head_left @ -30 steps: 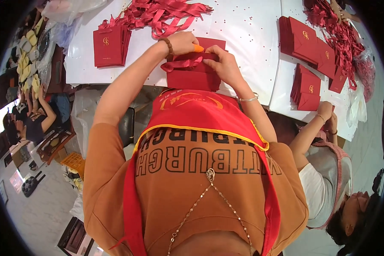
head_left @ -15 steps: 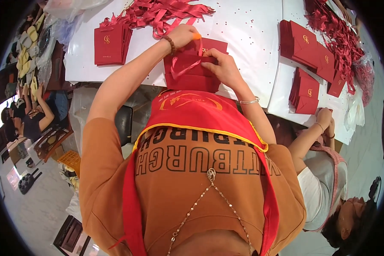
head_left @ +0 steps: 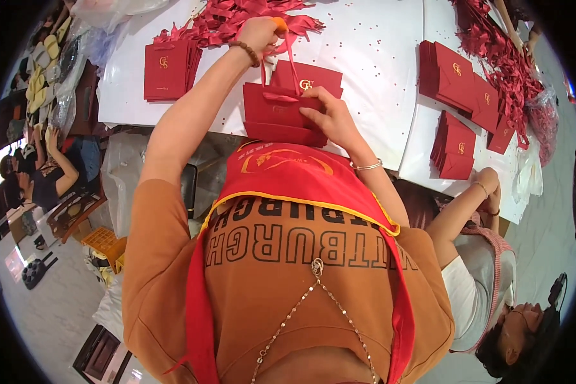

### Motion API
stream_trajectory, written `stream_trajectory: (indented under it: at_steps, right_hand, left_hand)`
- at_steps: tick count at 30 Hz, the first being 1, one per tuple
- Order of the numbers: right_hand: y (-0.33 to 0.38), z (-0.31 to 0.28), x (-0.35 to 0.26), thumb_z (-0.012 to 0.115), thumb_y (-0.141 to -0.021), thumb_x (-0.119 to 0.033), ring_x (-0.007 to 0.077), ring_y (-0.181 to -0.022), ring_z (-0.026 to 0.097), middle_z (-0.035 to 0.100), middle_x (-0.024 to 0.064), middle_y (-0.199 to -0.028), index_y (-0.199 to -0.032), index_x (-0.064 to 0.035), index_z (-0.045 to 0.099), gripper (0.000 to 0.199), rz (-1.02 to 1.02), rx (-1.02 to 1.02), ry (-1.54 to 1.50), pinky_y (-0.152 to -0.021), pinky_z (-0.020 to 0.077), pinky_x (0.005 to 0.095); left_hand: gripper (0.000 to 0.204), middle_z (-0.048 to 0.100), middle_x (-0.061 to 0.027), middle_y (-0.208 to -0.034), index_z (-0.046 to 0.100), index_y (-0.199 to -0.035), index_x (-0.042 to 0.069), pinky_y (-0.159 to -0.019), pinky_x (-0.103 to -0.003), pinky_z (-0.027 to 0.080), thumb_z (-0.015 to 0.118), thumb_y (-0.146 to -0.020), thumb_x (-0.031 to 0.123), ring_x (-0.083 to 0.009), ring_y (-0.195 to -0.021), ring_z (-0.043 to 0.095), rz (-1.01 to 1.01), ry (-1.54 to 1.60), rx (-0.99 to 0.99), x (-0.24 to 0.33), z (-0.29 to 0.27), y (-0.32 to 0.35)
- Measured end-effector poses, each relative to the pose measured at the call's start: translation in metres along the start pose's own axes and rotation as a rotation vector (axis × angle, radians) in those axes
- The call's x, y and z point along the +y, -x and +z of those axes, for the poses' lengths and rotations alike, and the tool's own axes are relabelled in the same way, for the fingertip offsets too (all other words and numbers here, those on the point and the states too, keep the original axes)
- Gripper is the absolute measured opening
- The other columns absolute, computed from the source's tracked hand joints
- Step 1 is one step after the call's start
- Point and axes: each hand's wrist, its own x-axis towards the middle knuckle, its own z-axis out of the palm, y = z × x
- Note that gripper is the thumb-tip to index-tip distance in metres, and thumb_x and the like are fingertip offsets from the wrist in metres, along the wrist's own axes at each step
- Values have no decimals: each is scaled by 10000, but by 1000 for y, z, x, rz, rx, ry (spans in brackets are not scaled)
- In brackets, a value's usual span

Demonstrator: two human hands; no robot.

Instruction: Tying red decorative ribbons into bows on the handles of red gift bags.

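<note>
Since the earlier frame, a worker's left hand has risen away from a small red paper bag, drawing a once-slack red ribbon up into a tall loop. The fingers of that hand, one wearing an orange finger cover, are closed on the ribbon above the bag's mouth. The right hand lies at the bag's upper right, thumb against its face and forefinger by the top edge; whether it pinches the paper cannot be told. The bag sits at the near edge of the white table, just beyond the red apron, with another red bag behind it. The step in hand appears to be pulling a ribbon handle through and evening it out; the next move would seem to call for a steady right hand and a gentle, level draw on both strands. Farther out, a ribbon heap lies beyond a stack of red bags at left, while at right a co-worker's hands are busy near a smaller stack.
</note>
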Motion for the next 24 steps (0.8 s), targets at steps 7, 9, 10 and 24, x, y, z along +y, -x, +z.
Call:
stream_trajectory:
  at_steps: [7, 9, 10, 24]
  right_hand:
    - [2, -15, -4, 641, -743, 8, 95, -681, 523, 543, -5, -872, -923, -91, 513, 243, 59, 55, -736, -630, 445, 229]
    - [0, -20, -2, 637, -723, 49, 118, -744, 572, 530, 13, -952, -883, -114, 484, 275, 84, 79, -952, -643, 477, 247]
    - [-2, -19, 1, 637, -723, 49, 118, -744, 572, 530, 13, -952, -883, -114, 484, 275, 82, 88, -951, -643, 477, 247]
    - [-9, -35, 30, 627, -795, -235, 166, -856, 511, 550, 72, -943, -990, -26, 553, 295, 212, 367, -114, -718, 428, 302]
  left_hand:
    - [242, 591, -42, -897, 549, -1057, 31, -593, -239, 439, 500, -858, 161, -79, -777, 542, 250, 99, -89, -34, -26, 17]
    - [301, 603, -51, -994, 513, -1137, 65, -676, -276, 458, 513, -860, 184, -106, -911, 554, 497, -247, -285, -48, -22, 35]
    - [344, 594, -64, -1025, 484, -1183, 69, -720, -300, 475, 518, -860, 184, -133, -954, 553, 741, -580, -483, -52, -7, 62]
    - [395, 614, -193, -805, 412, -1174, 113, -602, -479, 437, 471, -877, 366, -389, -740, 576, 246, -861, 184, -71, -19, 56]
